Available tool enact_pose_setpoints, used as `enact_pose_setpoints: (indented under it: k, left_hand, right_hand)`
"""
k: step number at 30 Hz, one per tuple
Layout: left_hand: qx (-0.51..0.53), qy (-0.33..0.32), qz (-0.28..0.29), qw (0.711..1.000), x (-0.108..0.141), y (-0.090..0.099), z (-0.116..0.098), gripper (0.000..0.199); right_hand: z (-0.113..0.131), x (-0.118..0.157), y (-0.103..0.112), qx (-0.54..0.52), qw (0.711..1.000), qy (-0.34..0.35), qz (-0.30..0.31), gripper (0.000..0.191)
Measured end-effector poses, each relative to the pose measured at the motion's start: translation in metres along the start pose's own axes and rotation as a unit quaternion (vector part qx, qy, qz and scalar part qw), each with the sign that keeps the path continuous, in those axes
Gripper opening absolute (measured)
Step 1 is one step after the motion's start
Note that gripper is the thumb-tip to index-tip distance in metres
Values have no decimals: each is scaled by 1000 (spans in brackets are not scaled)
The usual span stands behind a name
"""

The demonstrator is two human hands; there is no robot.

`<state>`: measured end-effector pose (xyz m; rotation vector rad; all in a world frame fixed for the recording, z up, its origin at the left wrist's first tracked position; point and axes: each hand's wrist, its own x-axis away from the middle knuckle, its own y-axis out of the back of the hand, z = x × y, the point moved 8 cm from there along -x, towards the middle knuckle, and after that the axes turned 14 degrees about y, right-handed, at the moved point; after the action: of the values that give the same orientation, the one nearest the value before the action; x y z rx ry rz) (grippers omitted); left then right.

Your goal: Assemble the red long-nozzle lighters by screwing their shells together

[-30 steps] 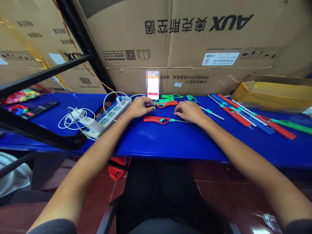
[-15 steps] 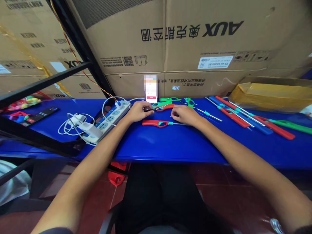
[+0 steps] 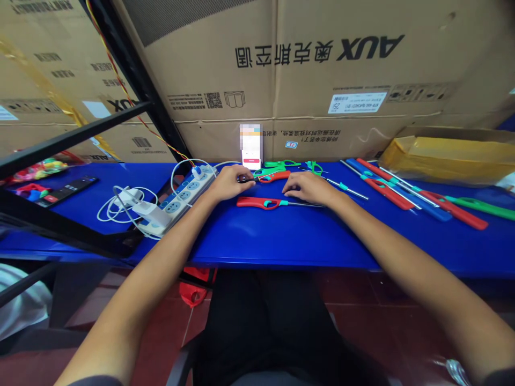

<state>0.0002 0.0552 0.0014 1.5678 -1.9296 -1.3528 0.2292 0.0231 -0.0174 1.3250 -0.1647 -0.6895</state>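
Observation:
My left hand (image 3: 232, 182) is closed around a small tool (image 3: 242, 178) with a dark handle and a thin tip pointing right; its exact kind is unclear. My right hand (image 3: 308, 187) is curved palm-down with thumb and fingers slightly apart, and nothing shows between them. Between the hands lies an orange-red lighter casing (image 3: 276, 176), beside green casings (image 3: 263, 171). Just below my right hand a long-necked red lighter (image 3: 257, 202) rests on the blue table (image 3: 281, 241), its metal rod running under that hand.
Several red, blue and green long lighters (image 3: 454, 209) and metal rods lie at the right. A phone (image 3: 251, 147) stands against the cardboard box (image 3: 306, 80). To the left are a power strip (image 3: 181, 198) with chargers, a black shelf frame (image 3: 76, 134) and a remote control (image 3: 68, 190).
My right hand's fingers have loosened from a tighter curl and spread a little. My left hand keeps the dark tool in nearly the same place. The view has shifted slightly.

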Motion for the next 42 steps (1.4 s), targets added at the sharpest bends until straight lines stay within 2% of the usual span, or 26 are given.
enact_pose_setpoints:
  k: [11, 20, 30, 42]
  left_hand:
    - [10, 4, 8, 1000, 1, -2, -1, 16]
    - [-1, 3, 3, 1000, 1, -1, 1, 16]
    - [8, 1, 11, 1000, 2, -1, -1, 17]
    - [52, 4, 49, 997, 4, -4, -7, 16]
  right_hand:
    - [2, -1, -8, -20, 999, 44, 10, 18]
    - [0, 3, -5, -64, 997, 42, -4, 16]
    - [-1, 1, -7, -41, 998, 36, 8, 13]
    - [5, -2, -7, -23, 999, 23, 6, 13]
